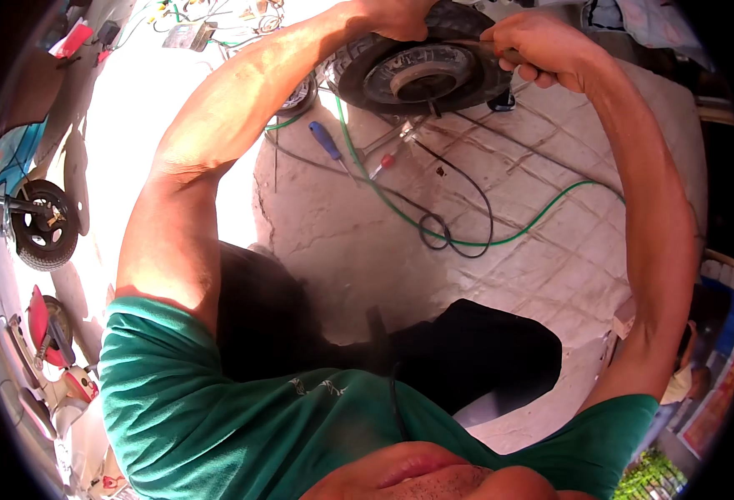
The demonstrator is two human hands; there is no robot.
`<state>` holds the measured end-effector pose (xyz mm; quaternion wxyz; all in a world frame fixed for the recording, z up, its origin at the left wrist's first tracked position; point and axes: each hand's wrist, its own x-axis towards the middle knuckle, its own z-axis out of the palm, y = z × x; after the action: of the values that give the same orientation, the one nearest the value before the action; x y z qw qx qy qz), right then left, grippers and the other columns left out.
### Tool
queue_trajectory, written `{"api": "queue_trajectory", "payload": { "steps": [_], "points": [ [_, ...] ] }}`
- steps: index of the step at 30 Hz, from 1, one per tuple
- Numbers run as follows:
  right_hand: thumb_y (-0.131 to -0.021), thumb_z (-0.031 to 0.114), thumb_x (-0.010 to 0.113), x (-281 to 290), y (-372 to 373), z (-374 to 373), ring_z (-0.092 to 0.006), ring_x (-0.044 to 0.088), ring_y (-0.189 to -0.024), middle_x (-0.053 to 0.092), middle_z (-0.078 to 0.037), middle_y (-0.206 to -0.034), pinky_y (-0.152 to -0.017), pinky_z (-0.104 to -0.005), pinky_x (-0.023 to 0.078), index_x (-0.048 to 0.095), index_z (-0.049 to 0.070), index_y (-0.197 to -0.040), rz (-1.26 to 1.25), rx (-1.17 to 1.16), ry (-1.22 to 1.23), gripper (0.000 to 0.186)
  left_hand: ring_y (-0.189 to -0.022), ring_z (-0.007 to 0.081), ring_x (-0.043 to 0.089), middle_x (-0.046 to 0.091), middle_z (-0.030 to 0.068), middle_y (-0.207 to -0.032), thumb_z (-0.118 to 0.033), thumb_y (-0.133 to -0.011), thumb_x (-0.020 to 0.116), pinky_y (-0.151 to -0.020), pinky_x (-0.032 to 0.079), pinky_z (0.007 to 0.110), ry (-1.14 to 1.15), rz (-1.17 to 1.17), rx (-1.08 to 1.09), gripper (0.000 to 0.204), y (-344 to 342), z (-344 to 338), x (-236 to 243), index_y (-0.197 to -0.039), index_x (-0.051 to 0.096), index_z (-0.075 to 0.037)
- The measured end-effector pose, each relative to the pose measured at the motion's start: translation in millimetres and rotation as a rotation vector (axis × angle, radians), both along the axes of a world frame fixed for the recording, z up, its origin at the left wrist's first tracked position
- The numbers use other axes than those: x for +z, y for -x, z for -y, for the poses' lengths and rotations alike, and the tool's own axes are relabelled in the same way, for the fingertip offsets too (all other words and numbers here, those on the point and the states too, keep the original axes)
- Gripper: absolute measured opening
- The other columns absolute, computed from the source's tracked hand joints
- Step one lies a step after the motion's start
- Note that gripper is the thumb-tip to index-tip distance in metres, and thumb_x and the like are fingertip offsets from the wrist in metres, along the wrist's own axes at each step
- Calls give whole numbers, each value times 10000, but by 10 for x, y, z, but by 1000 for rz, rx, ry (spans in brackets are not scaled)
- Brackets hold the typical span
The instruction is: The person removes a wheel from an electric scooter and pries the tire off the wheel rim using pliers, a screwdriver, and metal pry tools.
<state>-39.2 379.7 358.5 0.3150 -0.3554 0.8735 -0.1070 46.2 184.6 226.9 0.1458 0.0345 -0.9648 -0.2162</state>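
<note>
At the top of the head view a black tire (485,87) stands tilted on the ground, with a worn, round metal rim (383,83) inside it. My left hand (400,18) grips the tire's upper left edge, thumb down over the rubber; its fingertips are out of sight. On the tire's right side my right hand (542,48) is closed, fingers curled around a thin, dark piece lying against the sidewall, whose kind I cannot make out. A blue-handled screwdriver (325,140) and a red-handled tool (386,161) lie on the ground below the tire.
A green hose (533,235) and a looped black cable (490,218) cross the paved ground (367,242). Tools and wires litter the upper left. A small wheel (46,225) on a fork and red scooter parts (46,329) stand at left. Another person (685,379) shows at far right.
</note>
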Motion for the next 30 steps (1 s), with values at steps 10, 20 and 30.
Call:
{"api": "queue_trajectory", "payload": {
  "steps": [10, 20, 30],
  "points": [
    [-953, 249, 530, -1052, -507, -516, -315, 714, -948, 738, -196, -1107, -859, -386, 547, 608, -20, -1365, -25, -229, 444, 498, -1086, 444, 675, 708, 258, -1116, -219, -775, 738, -931, 538, 534, -42, 6, 3, 566, -96, -47, 90, -1305, 598, -76],
    [-944, 358, 653, -2045, -415, -827, -369, 690, -954, 720, -165, -1008, -868, -441, 541, 669, 35, -1206, -304, -261, 698, 417, -1184, 406, 641, 674, 241, -1246, -309, -733, 833, -1014, 512, 492, -67, 47, -116, 688, -128, 17, 208, -1328, 583, -71],
    [-1020, 425, 592, -3017, -34, -793, -436, 681, -907, 717, -191, -983, -754, -554, 530, 570, 77, -1059, -501, 20, 556, 350, -1291, 366, 594, 623, 225, -1361, -462, -806, 821, -1103, 460, 446, -361, 43, -139, 835, -308, -56, 194, -1478, 508, -78]
  ]
}}
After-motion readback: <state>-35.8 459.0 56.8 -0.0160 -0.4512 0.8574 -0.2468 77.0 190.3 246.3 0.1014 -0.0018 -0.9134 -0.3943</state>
